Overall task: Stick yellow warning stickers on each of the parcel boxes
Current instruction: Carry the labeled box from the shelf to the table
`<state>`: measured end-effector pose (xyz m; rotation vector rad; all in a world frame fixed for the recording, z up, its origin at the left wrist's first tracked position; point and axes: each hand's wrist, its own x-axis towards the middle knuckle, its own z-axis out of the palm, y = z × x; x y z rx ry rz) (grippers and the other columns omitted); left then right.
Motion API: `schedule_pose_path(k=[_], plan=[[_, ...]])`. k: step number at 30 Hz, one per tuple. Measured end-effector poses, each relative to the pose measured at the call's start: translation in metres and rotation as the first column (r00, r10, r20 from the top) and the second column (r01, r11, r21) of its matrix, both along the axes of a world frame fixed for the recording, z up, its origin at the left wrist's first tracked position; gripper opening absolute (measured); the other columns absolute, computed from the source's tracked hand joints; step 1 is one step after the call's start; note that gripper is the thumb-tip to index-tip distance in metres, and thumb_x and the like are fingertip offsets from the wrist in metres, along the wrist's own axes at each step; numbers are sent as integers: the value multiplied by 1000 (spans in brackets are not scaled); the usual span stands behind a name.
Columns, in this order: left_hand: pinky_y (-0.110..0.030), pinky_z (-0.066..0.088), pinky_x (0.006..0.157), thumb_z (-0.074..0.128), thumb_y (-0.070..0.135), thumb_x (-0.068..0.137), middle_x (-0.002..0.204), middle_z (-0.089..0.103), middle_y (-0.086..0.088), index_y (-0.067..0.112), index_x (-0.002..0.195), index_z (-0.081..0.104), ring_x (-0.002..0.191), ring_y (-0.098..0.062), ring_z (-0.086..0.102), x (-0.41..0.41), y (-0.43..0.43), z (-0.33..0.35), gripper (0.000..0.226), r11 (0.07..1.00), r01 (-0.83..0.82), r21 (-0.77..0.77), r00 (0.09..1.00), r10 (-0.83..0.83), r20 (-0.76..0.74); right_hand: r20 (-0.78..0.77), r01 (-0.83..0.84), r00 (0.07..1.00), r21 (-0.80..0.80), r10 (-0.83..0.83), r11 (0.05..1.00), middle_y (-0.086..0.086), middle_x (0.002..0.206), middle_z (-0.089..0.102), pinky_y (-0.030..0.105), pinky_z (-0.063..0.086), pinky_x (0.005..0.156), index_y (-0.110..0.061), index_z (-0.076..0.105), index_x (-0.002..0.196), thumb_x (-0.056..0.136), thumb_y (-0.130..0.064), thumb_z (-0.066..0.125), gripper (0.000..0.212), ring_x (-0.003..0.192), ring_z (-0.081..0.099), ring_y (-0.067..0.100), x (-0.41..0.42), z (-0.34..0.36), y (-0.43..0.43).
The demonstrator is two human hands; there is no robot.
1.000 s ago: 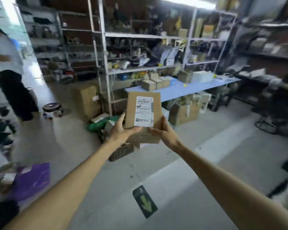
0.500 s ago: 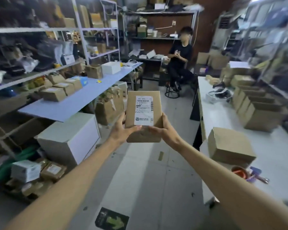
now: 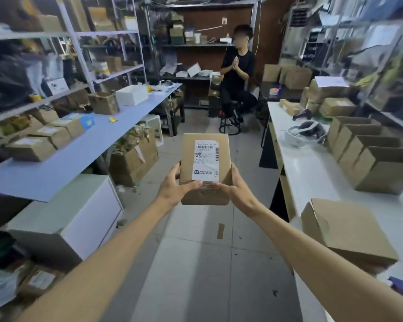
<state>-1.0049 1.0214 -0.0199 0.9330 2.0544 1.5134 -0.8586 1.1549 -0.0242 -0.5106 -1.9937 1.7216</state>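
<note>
Storeroom aisle, tiled floor, flanked by metal shelving.

Item 1: parcel box (image 3: 189, 159), brown card, held upright over the aisle, white shipping label (image 3: 206, 159) facing the camera. No yellow sticker is seen on the faces shown.

Grip: the box's lower left edge is clasped by the left hand (image 3: 175, 184) and its lower right edge by the right hand (image 3: 233, 187), with both thumbs laid on the front face.

Left of the parcel box: blue bench (image 3: 56, 168), on which labelled boxes (image 3: 30, 147) are lined up. A small yellow piece (image 3: 112, 119), possibly a sticker, is lying farther back.

Right of the parcel box: white table (image 3: 312, 173), loaded with open cartons (image 3: 370, 159).

Beyond the parcel box: seated person (image 3: 236, 73).

Step judged in hand: the box is being carried to a surface for stickering.

Handling note: the box is best set flat on a bare stretch of bench, label uppermost. The sticker should be placed on bare card beside the label, so that the barcode is not covered, and pressed down from one edge.
</note>
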Motion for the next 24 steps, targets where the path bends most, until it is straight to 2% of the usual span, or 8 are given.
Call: schedule_pose_path(k=[3, 7, 11, 14, 18, 21, 24], plan=[[-49, 53, 92, 84, 37, 66, 123, 57, 4, 28, 142, 38, 114, -20, 55, -29, 44, 3, 89, 1000, 8, 6, 1000, -8, 3, 14, 8, 1000, 3, -8, 1000, -1, 131, 55, 40, 45, 105, -29, 34, 133, 75, -26, 71, 69, 120, 54, 13, -29, 0, 44], [-48, 52, 94, 82, 54, 53, 130, 57, 4, 30, 140, 38, 117, -21, 57, -72, 97, 5, 100, 1000, 5, 22, 1000, -6, 28, 10, -12, 1000, 2, 12, 1000, -1, 132, 53, 36, 45, 103, -29, 34, 134, 76, -25, 70, 69, 120, 53, 12, -72, 9, 98], [-49, 50, 97, 83, 46, 57, 127, 56, 5, 31, 140, 37, 120, -21, 55, -118, 145, 1, 97, 1000, -8, 25, 998, 7, 57, 17, -14, 1000, 7, 13, 1000, -3, 131, 54, 39, 44, 106, -28, 34, 136, 73, -29, 71, 74, 121, 53, 12, -118, 6, 146], [-47, 49, 99, 82, 52, 51, 130, 56, 5, 33, 141, 36, 120, -20, 56, -153, 180, -6, 103, 1000, -16, 27, 998, 14, 64, 24, -30, 999, 8, 30, 1000, -5, 128, 57, 39, 44, 105, -27, 36, 134, 73, -28, 71, 70, 119, 54, 10, -153, 2, 182], [-46, 46, 103, 85, 39, 63, 133, 55, 3, 29, 144, 33, 123, -20, 52, -207, 231, -16, 96, 999, -13, 46, 998, 10, 65, 28, -36, 999, 0, 36, 999, -5, 127, 58, 39, 44, 106, -25, 36, 133, 75, -23, 71, 67, 118, 55, 11, -206, -6, 232], [-44, 46, 103, 85, 39, 62, 134, 56, 1, 30, 144, 33, 123, -20, 52, -248, 273, -17, 98, 1000, -8, 27, 997, 6, 72, 39, -26, 999, -7, 26, 1000, -8, 126, 57, 36, 43, 106, -29, 35, 131, 81, -17, 70, 62, 117, 54, 8, -244, -7, 273], [-43, 46, 102, 86, 33, 65, 131, 57, 2, 28, 144, 34, 122, -19, 52, -282, 314, -16, 94, 999, -19, 44, 996, 15, 88, 54, -24, 998, 15, 23, 1000, -7, 128, 56, 31, 43, 103, -25, 34, 134, 82, -16, 70, 64, 118, 53, 8, -280, -3, 314]])
